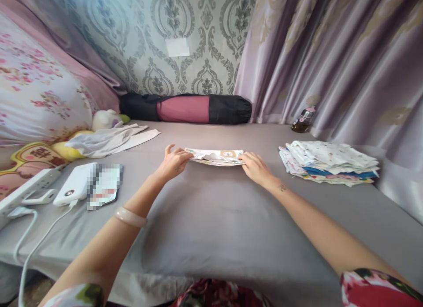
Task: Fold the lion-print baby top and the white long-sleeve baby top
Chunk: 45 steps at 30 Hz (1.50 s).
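Observation:
A small folded white cloth [218, 158] with a printed animal face near its right end is stretched between my two hands, over the middle of the grey sheet. Its left end is pinched in my left hand [176, 161], with the thumb and fingertips on the edge. My right hand [256, 166] grips the opposite end in the same way. The cloth's upper layer gapes a little in the middle. Whether its underside touches the sheet, I cannot tell.
On the right lies a stack of folded cloths [330, 161], with a bottle [304, 119] behind it. A rolled black and pink bag [185, 108] lines the wall. Leftward are a loose pale garment [112, 139], a phone [105, 187], a power bank [75, 183] and a power strip [31, 190].

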{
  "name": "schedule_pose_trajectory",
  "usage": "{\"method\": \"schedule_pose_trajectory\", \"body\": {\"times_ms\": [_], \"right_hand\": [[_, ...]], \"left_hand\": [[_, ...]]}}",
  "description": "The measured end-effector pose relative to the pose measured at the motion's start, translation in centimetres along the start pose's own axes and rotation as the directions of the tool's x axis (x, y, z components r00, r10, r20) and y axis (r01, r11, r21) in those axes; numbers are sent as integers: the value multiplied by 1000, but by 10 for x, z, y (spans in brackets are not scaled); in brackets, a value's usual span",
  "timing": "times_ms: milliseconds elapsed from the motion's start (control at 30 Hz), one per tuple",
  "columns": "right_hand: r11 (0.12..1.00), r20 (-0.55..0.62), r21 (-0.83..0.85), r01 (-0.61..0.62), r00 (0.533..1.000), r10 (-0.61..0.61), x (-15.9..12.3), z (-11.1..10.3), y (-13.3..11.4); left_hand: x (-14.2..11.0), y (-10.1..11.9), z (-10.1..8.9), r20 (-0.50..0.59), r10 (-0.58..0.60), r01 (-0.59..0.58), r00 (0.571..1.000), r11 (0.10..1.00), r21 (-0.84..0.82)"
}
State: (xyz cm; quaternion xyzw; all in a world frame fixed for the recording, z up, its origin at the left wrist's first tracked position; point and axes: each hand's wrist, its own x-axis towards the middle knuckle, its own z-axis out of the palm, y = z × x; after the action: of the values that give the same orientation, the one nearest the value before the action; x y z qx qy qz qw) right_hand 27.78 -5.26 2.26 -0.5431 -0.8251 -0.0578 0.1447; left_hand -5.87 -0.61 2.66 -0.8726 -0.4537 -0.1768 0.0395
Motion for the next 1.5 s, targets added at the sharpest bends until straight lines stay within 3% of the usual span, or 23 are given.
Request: {"method": "schedule_pose_trajectory", "body": {"times_ms": [267,400,467,567,633,767,967,1100,1367,1500], "right_hand": [[998,68,70,-1,998,-4,-22,14,-7],[990,116,135,37,992,-53,-29,13,-3],[981,170,191,-10,985,-23,-25,9,-1],[956,241,213,-204,959,151,-7,3,-5],[940,217,183,-287,945,246,12,3,-14],[968,114,169,-186,979,168,49,19,-41],[984,184,76,-160,972,144,64,49,-64],[979,240,85,-188,957,163,60,55,-65],[974,303,85,-209,937,174,63,54,-65],[970,415,100,-222,895,162,73,48,-57]], "left_hand": [[-18,0,6,132,20,-16,991,999,-34],[-28,-5,8,216,50,-40,975,998,-51],[-28,-5,8,236,15,1,972,998,-68],[-15,1,8,246,-105,129,964,988,-82],[1,10,11,223,-196,216,955,974,-67],[37,37,27,177,-228,240,957,970,-48],[50,69,57,211,-180,181,961,983,15],[42,74,66,246,-168,163,955,986,40],[47,70,65,320,-187,186,929,982,33],[55,65,67,333,-193,194,923,981,31]]}}
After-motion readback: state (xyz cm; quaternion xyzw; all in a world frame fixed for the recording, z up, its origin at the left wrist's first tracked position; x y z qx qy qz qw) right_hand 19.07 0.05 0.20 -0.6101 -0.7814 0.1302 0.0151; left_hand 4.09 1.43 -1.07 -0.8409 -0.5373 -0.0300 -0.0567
